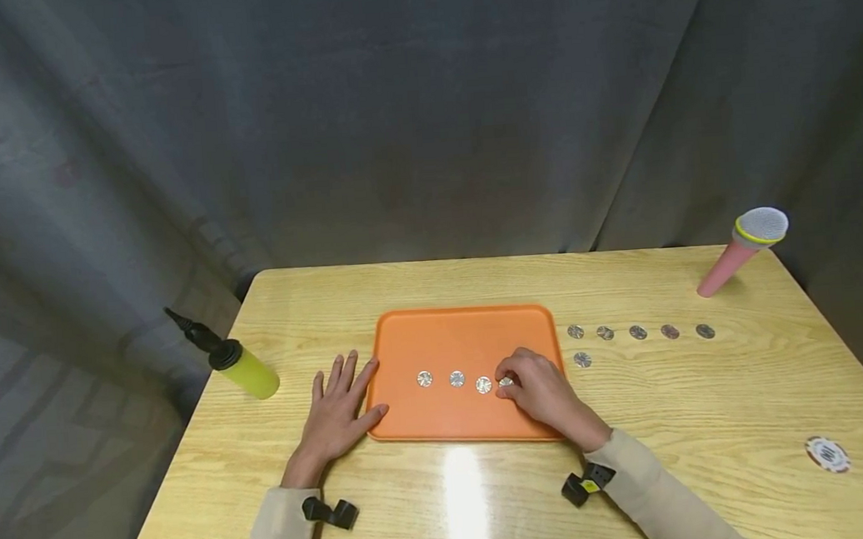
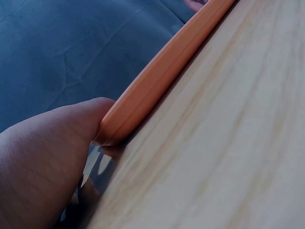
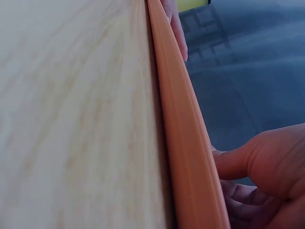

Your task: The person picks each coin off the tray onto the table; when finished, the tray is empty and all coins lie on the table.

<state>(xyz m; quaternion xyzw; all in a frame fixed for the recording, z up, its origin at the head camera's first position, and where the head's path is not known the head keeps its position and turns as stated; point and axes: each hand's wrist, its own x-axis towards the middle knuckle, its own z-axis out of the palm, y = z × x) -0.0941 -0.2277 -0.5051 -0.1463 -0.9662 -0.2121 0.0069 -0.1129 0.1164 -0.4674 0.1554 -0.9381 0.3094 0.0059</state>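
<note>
An orange tray (image 1: 466, 334) lies on the wooden table. Three silver coins, the left one (image 1: 425, 378), the middle one (image 1: 457, 379) and the right one (image 1: 483, 384), form a row on it. At the row's right end, my right hand (image 1: 543, 391) pinches another silver coin (image 1: 506, 382) between thumb and curled forefinger, low over the tray. My left hand (image 1: 337, 418) rests with spread fingers at the tray's left side, its thumb on the rim. The left wrist view shows that thumb (image 2: 71, 119) against the tray corner; the right wrist view hides the coins behind the tray's edge.
Several silver coins line the table right of the tray, one (image 1: 582, 360) below the others. A pink toy microphone (image 1: 728, 267) stands at the back right, a poker chip (image 1: 828, 454) lies front right, and a yellow pump with black nozzle (image 1: 251, 374) stands left.
</note>
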